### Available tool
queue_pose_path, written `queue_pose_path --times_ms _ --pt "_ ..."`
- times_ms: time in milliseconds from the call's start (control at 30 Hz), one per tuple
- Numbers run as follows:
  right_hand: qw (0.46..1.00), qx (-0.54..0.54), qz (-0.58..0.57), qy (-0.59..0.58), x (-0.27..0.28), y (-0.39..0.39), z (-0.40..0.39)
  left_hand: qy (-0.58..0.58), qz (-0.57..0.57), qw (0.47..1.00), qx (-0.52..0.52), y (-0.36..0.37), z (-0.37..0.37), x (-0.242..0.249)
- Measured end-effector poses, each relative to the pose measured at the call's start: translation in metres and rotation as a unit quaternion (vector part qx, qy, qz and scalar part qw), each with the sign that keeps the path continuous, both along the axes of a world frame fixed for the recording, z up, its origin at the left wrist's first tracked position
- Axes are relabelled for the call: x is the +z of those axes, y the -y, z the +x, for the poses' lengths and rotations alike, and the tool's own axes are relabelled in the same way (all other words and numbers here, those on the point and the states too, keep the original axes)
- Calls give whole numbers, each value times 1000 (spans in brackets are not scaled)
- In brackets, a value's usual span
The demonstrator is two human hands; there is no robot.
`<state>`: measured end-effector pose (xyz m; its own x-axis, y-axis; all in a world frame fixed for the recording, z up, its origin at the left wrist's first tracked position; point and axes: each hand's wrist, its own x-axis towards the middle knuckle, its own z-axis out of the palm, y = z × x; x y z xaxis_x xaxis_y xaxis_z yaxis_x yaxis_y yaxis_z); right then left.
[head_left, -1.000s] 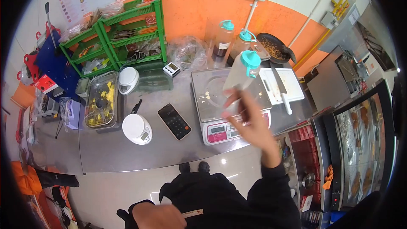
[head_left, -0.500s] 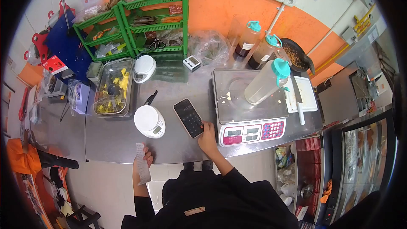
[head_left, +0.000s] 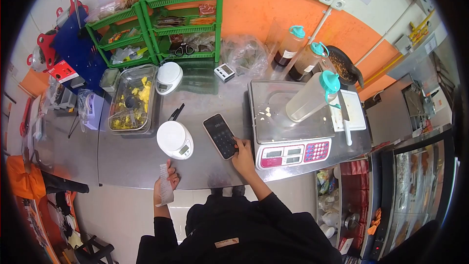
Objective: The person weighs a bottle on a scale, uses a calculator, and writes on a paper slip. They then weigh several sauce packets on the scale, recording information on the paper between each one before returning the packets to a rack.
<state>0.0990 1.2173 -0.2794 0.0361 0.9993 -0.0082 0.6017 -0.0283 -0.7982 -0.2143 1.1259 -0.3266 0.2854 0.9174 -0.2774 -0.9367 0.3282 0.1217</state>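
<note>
My left hand (head_left: 172,178) is closed around a long paper receipt (head_left: 166,188) by the table's front edge. Printed lines show on the slip, but I cannot read them. A smartphone (head_left: 216,131) with a calculator keypad on its screen lies flat on the steel table. At its lower right corner, my right hand (head_left: 242,158) rests with a finger touching the screen and nothing held. Close to the left hand stands a small white kitchen scale (head_left: 172,138), with a black pen (head_left: 177,111) behind it. A larger price-computing scale (head_left: 293,154) sits right of the phone.
A clear squeeze bottle (head_left: 310,100) with a teal cap stands on the large scale. Beyond are dark sauce bottles (head_left: 288,49), a knife (head_left: 346,122) on a white board and a pan (head_left: 342,66). At left are a tray of yellow pieces (head_left: 132,102) and green racks (head_left: 183,30).
My right hand has shifted slightly on the phone, its finger now farther onto the keypad. The left hand with the receipt is a little higher and nearer the small scale. The view has shifted slightly.
</note>
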Motion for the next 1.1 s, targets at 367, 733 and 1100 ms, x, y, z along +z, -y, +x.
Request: queue_pose_path --times_ms 367,733,1100 --pt "994 36 76 71 11 -8 -12 -47 2 999 -10 2 -3 -3" --pt "986 65 97 120 14 -19 -21 -67 11 998 -19 2 -2 3" --pt "992 62 101 45 9 -7 -18 -90 -8 995 -28 0 3 22"
